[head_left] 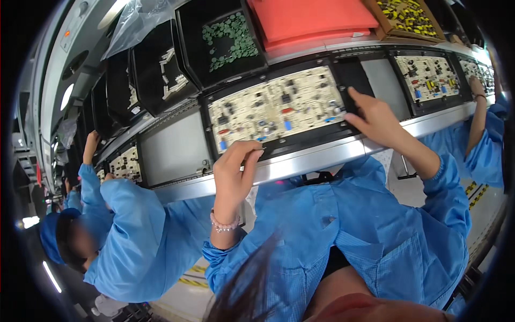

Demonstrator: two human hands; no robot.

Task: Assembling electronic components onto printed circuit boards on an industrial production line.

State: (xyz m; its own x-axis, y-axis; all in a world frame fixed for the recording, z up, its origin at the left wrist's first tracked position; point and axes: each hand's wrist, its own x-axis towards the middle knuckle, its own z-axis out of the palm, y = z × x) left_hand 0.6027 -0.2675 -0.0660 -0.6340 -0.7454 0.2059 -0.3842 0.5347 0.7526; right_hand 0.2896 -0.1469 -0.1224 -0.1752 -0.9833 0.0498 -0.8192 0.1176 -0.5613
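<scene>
A cream circuit board [276, 102], with black, red and blue parts on it, lies in a black carrier frame [300, 140] in front of me. At its near edge my left hand [235, 170] is closed in a pinch, thumb and forefinger together. Whatever lies between those fingertips is too small to make out. My right hand [378, 119] is at the frame's right end. Its thumb and forefinger are spread apart beside the board's corner, and the other fingers are partly hidden.
Black bins hold green disc parts [230, 43] and white parts [173, 75]. Red foam sheets [314, 21] and a box of yellow parts [407, 17] lie behind. Another board [426, 75] sits to the right. Co-workers in blue [134, 241] stand on both sides. A metal rail [316, 154] runs along the front.
</scene>
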